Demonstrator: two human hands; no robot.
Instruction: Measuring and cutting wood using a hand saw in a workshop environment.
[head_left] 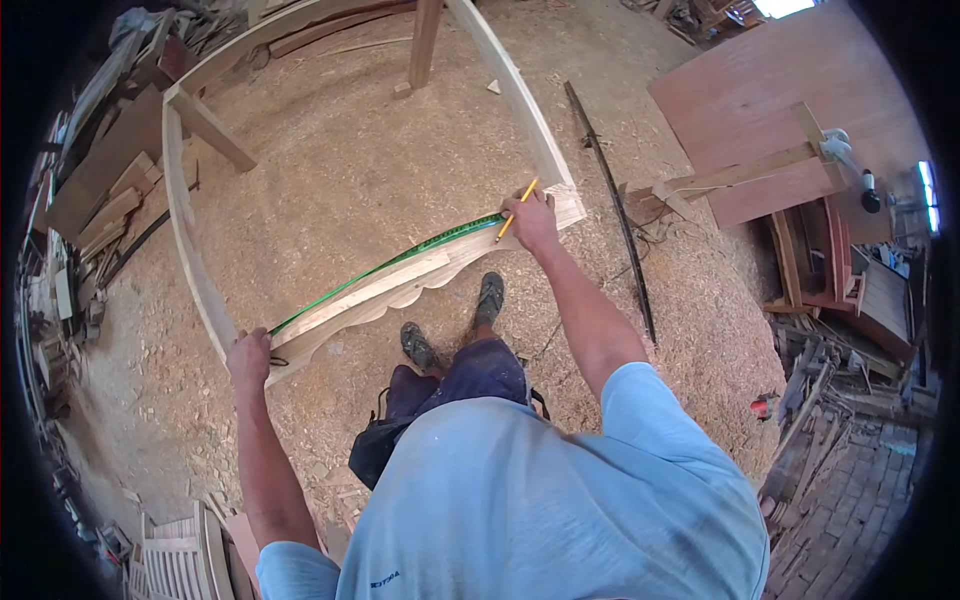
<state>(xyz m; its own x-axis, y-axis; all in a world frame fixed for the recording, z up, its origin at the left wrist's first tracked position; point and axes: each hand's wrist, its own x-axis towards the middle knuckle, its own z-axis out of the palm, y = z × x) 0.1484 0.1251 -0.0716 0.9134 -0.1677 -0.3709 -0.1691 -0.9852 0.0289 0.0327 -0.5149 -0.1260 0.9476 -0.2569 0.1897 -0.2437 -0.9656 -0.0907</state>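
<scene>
A green tape measure [395,262] is stretched along the near rail of a pale wooden frame [410,285], bowing slightly between my hands. My left hand [249,357] is closed on its left end at the frame's near left corner, a small dark loop beside the fingers. Near the right corner, my right hand [532,220] pinches a yellow pencil [516,212] and holds the tape's other end. The tape's case is not plainly visible. Scalloped curves run along the rail's near edge.
Wooden legs [424,45] rise from the frame. A long dark bar [612,200] lies on the shaving-covered floor to the right. Beyond it are a large plywood sheet [790,75] and stacked timber. Wood scraps [110,215] line the left side, and a slatted wooden piece [175,560] stands at lower left.
</scene>
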